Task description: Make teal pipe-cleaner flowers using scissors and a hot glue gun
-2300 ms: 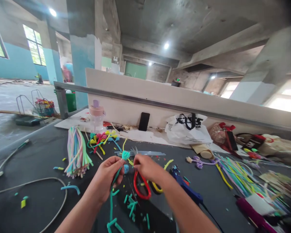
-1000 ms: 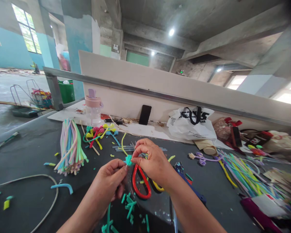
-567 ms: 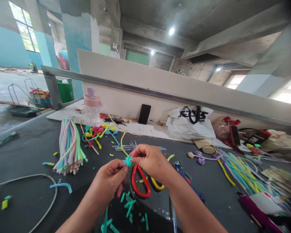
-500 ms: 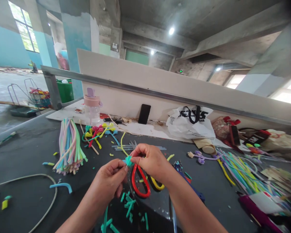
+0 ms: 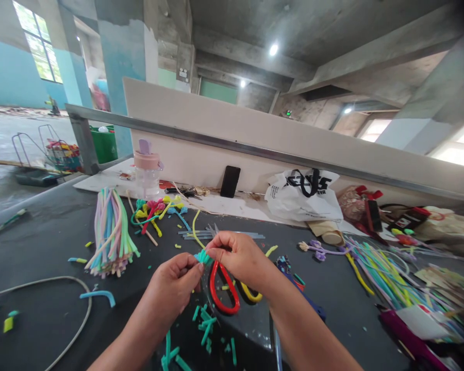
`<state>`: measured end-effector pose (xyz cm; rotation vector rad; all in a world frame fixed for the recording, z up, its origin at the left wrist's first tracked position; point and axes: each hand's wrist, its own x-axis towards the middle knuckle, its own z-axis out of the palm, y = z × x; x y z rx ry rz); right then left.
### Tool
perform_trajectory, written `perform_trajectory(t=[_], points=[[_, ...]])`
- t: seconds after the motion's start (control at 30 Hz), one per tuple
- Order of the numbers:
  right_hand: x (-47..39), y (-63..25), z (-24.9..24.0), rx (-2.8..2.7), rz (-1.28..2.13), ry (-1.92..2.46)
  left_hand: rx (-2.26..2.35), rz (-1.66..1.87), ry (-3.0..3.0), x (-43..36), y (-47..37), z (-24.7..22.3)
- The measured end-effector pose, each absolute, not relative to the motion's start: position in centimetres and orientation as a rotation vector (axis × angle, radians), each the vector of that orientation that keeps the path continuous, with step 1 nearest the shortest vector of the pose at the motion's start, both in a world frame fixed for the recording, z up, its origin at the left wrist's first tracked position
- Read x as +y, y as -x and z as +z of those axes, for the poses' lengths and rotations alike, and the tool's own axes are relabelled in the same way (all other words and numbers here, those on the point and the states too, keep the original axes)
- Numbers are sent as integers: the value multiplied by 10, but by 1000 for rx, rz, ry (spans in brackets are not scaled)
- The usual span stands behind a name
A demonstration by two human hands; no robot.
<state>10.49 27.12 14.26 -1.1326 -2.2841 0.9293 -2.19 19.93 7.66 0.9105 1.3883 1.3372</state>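
Note:
Between my two hands is a small teal pipe-cleaner bundle (image 5: 202, 256) with a bit of light blue at its left side. My left hand (image 5: 178, 282) pinches it from the left and below. From the right, the fingertips of my right hand (image 5: 237, 256) close on its upper end. Scissors with red and yellow handles (image 5: 225, 311) lie just under my right hand, blades pointing away. Below my hands are several cut teal pieces (image 5: 205, 325) on the dark table. Beyond the scissors lie thin translucent sticks (image 5: 239, 235).
A thick bundle of pastel pipe cleaners (image 5: 110, 232) stands at the left, near a pink-lidded bottle (image 5: 147, 172). Further back are a phone (image 5: 230, 181) and a white bag (image 5: 301, 196). Loose coloured stems (image 5: 386, 273) and a purple glue gun (image 5: 413, 340) lie at right.
The teal bundle has turned slightly between my fingertips, and my right hand has shifted a little. The things on the table have stayed where they were.

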Motion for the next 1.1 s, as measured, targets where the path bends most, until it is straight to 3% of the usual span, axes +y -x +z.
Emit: perform_trajectory(t=[0.63,0.87,1.1], points=[[274,-106,140,-2263,940,1052,1470,1393,-1130,197,26,68],[278,-110,140,-2105,1295,926,1524,1450,-1119,198,27,71],[274,-109,143,-2230,1065,975,1512,1454,-1073,196,30,72]])
